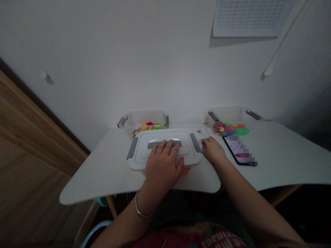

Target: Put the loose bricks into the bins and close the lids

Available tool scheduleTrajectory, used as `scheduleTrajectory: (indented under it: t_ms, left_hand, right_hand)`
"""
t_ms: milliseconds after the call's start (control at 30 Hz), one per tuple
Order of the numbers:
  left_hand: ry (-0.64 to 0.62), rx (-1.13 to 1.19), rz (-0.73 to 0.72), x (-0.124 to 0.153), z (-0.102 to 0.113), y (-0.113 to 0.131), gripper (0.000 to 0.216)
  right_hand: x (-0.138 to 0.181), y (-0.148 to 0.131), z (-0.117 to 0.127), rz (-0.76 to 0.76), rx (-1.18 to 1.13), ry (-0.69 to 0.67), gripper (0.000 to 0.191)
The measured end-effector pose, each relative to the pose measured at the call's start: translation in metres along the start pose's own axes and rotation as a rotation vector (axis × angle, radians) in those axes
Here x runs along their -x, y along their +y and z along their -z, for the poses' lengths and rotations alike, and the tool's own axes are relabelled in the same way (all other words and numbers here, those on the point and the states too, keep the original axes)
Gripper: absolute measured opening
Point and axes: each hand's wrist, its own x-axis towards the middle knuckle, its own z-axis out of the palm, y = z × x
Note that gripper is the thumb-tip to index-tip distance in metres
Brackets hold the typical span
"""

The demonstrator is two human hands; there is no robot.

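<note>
A storage box with a white lid [141, 151] stands near the front of the white table, with grey latches along its left and right ends and a grey handle in the middle. My left hand [162, 163] lies flat on this lid, fingertips across the handle and thumb out to the right. Just beyond the right latch [196, 143] is my right hand [212, 148], low over the table with its fingers curled. A small dark bit shows at its fingertips, too small to name. Most of the box's body is hidden under the lid and my left hand.
Behind stand two clear open boxes with colourful small pieces: a left bin [134, 119] and a right bin [232, 115]. A phone [239, 151] lies right of my right hand. A white lid [186, 126] lies between the bins. The wall rises directly behind the table [98, 172].
</note>
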Motion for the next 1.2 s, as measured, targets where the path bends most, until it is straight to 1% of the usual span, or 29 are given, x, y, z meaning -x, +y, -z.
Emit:
scheduleTrajectory:
  t_ms: [167, 267, 333, 433, 533, 633, 767, 867, 967, 1033, 1133, 1200]
  left_hand:
    - [0.007, -0.004, -0.004, 0.000, -0.002, -0.001, 0.040]
    - [-0.008, -0.005, -0.001, 0.000, -0.001, -0.001, 0.040]
    - [-0.005, -0.007, 0.003, 0.000, -0.001, 0.000, 0.040]
    - [0.013, -0.006, 0.001, 0.001, -0.001, 0.000, 0.040]
    - [0.026, 0.006, -0.008, 0.002, -0.002, -0.001, 0.040]
    - [0.037, 0.017, -0.024, 0.003, -0.002, -0.003, 0.040]
    - [0.035, 0.034, -0.054, 0.005, -0.001, -0.005, 0.040]
    - [0.029, 0.049, -0.067, 0.006, 0.000, -0.005, 0.040]
    - [0.045, 0.057, -0.079, 0.007, 0.001, -0.006, 0.039]
    - [0.079, 0.068, -0.103, 0.008, 0.003, -0.007, 0.039]
    - [0.167, 0.085, -0.151, 0.012, 0.005, -0.010, 0.037]
    - [0.234, 0.096, -0.177, 0.015, 0.006, -0.012, 0.035]
  right_hand:
    - [0.013, -0.002, 0.015, -0.029, 0.137, -0.007, 0.025]
    - [0.021, -0.005, 0.021, -0.014, 0.132, -0.018, 0.021]
    - [0.025, -0.006, 0.023, -0.023, 0.060, -0.012, 0.019]
    - [0.030, -0.006, 0.027, -0.099, -0.112, 0.027, 0.018]
    - [0.032, -0.004, 0.035, -0.160, -0.296, 0.144, 0.021]
    - [0.032, -0.003, 0.045, -0.214, -0.432, 0.264, 0.024]
    - [0.033, -0.006, 0.060, -0.328, -0.500, 0.329, 0.026]
    - [0.036, -0.007, 0.068, -0.365, -0.504, 0.382, 0.028]
    - [0.039, -0.002, 0.073, -0.395, -0.520, 0.432, 0.030]
    - [0.040, 0.004, 0.075, -0.457, -0.553, 0.435, 0.031]
    - [0.041, 0.009, 0.079, -0.561, -0.678, 0.433, 0.032]
    - [0.043, 0.007, 0.083, -0.570, -0.788, 0.452, 0.031]
